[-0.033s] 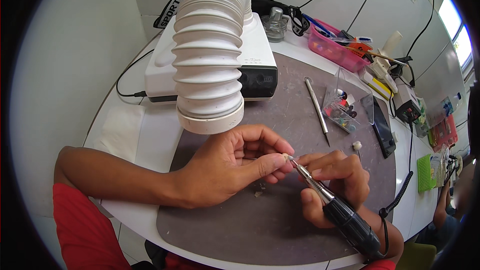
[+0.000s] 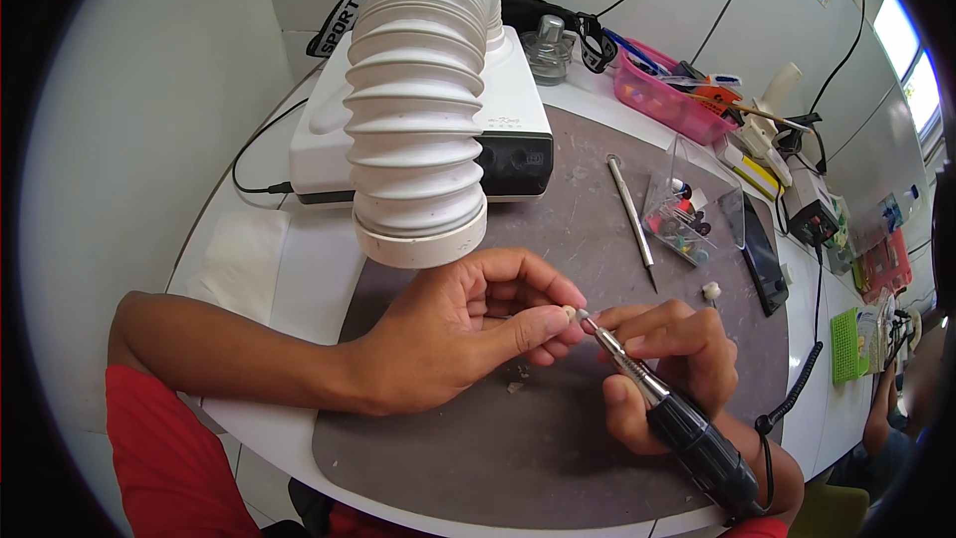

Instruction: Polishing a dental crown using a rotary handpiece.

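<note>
My left hand point(image 2: 468, 329) pinches a small cream-coloured, tooth-like piece point(image 2: 569, 313) between thumb and forefinger. Most of that piece is hidden by the fingertips. In a pen-like grip, my right hand point(image 2: 677, 349) holds a rotary handpiece point(image 2: 702, 448) with a silver nose and a black body. Its small grey bit point(image 2: 583, 316) points at the cream piece, right beside it; whether they touch I cannot tell. A coiled black cord point(image 2: 792, 389) runs from the handpiece up to a small control box point(image 2: 812, 209).
A white ribbed hose point(image 2: 413, 130) arches from a white machine point(image 2: 319, 139) above my left hand. On the grey mat point(image 2: 448, 478) lie a metal carving tool point(image 2: 630, 219), a clear box of polishing bits point(image 2: 687, 214), a white-headed bit point(image 2: 711, 291) and a phone point(image 2: 764, 259). A pink basket point(image 2: 667, 105) stands behind.
My right hand and the handpiece have shifted very slightly to the right, and the bit has drawn back a little from the cream piece. My left hand stays in place.
</note>
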`<state>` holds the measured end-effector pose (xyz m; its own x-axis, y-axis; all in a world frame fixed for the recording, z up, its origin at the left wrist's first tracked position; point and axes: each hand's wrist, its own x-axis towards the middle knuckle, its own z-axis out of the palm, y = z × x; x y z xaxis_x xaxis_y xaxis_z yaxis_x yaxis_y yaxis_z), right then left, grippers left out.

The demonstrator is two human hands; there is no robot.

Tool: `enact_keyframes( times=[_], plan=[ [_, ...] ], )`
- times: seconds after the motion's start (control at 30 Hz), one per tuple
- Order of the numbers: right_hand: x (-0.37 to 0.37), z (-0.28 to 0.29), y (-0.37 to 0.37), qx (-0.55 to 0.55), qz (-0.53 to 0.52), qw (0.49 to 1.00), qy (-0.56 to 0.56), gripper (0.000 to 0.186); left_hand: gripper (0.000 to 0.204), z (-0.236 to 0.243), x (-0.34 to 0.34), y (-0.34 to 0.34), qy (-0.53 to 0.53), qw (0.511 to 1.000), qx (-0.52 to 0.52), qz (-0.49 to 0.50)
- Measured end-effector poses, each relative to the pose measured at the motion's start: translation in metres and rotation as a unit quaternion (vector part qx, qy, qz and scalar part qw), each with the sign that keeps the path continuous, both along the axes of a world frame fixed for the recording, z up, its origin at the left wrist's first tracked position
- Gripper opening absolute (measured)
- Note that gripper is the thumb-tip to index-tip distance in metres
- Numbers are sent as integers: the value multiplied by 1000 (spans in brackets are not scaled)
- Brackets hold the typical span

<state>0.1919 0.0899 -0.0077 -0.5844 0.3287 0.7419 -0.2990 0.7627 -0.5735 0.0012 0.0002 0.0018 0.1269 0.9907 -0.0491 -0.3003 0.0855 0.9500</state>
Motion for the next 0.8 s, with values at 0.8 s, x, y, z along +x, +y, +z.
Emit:
enact_keyframes(
  times=[0.8],
  plan=[
    [-7, 4, -15, -329, -47, 940, -71, 30, 13, -8, 2, 2, -12, 999, 35, 37]
  ],
)
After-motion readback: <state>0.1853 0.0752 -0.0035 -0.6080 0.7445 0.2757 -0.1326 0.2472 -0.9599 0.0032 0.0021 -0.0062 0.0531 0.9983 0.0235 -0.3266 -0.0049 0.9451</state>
